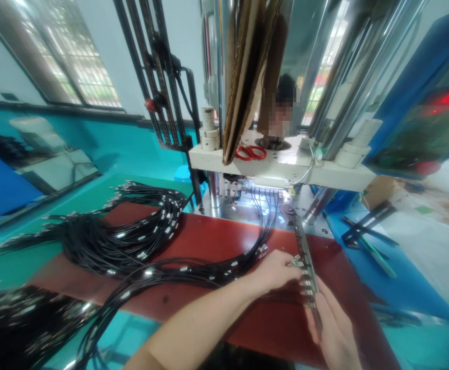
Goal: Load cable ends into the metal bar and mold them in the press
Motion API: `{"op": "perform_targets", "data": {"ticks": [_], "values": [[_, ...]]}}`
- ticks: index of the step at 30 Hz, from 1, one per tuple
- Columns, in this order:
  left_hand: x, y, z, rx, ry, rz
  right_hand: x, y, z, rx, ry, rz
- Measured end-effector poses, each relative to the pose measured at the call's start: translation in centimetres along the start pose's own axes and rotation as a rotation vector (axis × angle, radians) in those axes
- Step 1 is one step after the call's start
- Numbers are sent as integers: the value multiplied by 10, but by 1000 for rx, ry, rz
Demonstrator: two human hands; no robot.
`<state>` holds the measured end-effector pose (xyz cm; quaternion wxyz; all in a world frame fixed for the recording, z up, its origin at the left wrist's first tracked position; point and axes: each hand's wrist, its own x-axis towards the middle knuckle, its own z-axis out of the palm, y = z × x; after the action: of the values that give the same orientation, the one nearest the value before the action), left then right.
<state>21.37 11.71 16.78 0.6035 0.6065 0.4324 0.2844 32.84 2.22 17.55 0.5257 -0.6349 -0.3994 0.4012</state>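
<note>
My right hand (334, 324), at the lower right, grips the near end of a long, narrow metal bar (305, 246). Small metal connectors (306, 283) sit in a row along the bar's near half. The bar's far end reaches the machine's metal bed. Against the bar's left side, the closed fingers of my left hand (276, 270) pinch a small metal connector (297, 261). Just left of that hand lie more metal cable ends (262, 251). Their black cables (209, 270) stretch left across the red-brown board (193, 295).
A press with a white plate (216, 162) stands ahead; several thin cables run onto its lit metal bed (232, 208). Red-handled scissors (251, 152) lie on the plate beside cardboard (243, 77). A big cable bundle (93, 241) is at left, tools (366, 226) at right.
</note>
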Motion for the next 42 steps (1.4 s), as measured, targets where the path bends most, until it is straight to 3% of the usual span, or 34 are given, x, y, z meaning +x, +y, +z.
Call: {"op": "perform_targets", "data": {"ticks": [6, 12, 14, 18, 20, 24, 29, 32, 37, 42], "values": [[-5, 2, -8, 89, -7, 159, 3, 11, 1, -40, -97, -6], [-7, 2, -8, 183, 23, 166, 2, 9, 3, -106, -87, -45], [-6, 1, -7, 224, 86, 174, 1, 5, 2, -78, -72, -36], [-7, 2, -8, 373, 332, 263, 0, 0, 1, -26, -33, -21], [-8, 4, -11, 489, 366, 306, 0, 0, 1, -3, -28, -16], [-9, 7, -14, 596, 289, 345, 0, 2, 0, 9, -26, 2], [-8, 9, -12, 671, 291, 359, -2, 0, 0, 28, -50, 6], [-5, 11, -14, 540, 212, 276, 1, 3, -3, 10, -51, 2], [3, 11, -21, 109, -2, 89, 12, 17, -15, -64, -152, -27], [2, 6, -21, 89, 13, 104, 16, 19, -14, -135, -161, -39]]}}
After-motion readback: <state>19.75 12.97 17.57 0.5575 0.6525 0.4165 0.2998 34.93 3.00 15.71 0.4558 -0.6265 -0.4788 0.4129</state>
